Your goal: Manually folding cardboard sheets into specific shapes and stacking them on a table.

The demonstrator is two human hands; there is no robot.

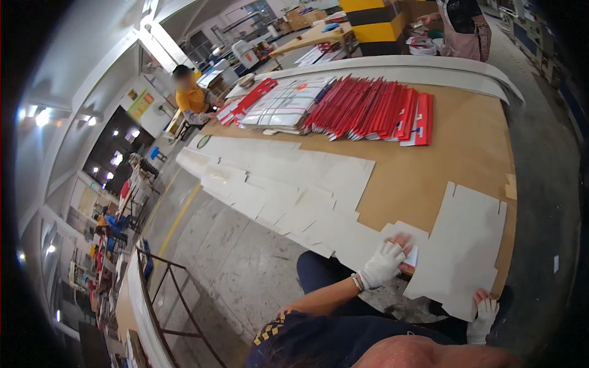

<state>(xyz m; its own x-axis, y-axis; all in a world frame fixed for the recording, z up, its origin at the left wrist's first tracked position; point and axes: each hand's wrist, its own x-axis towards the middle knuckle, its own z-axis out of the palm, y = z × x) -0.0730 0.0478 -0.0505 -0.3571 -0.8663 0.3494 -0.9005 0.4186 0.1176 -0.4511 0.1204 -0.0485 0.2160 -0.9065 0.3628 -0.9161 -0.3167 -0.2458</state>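
Note:
My left hand (385,262), in a white glove with bare fingertips, reaches over the table's near edge. Its fingers are stretched out, slightly blurred, and rest on a white cardboard piece (408,231). Partly under the palm is a small white card (411,256) with a coloured edge. To the right lies a large notched white cardboard sheet (461,236), overhanging the table edge. My right hand (483,319), gloved the same way, is at this sheet's near lower corner with its fingers bent against it; its thumb is hidden.
Overlapping white cardboard sheets (276,193) run along the table's left edge. Red folded card packs (371,110) and a strapped white stack (287,104) stand at the far side of the brown tabletop (405,165). A person in yellow (191,101) is at the far left; a metal frame (178,297) stands lower left.

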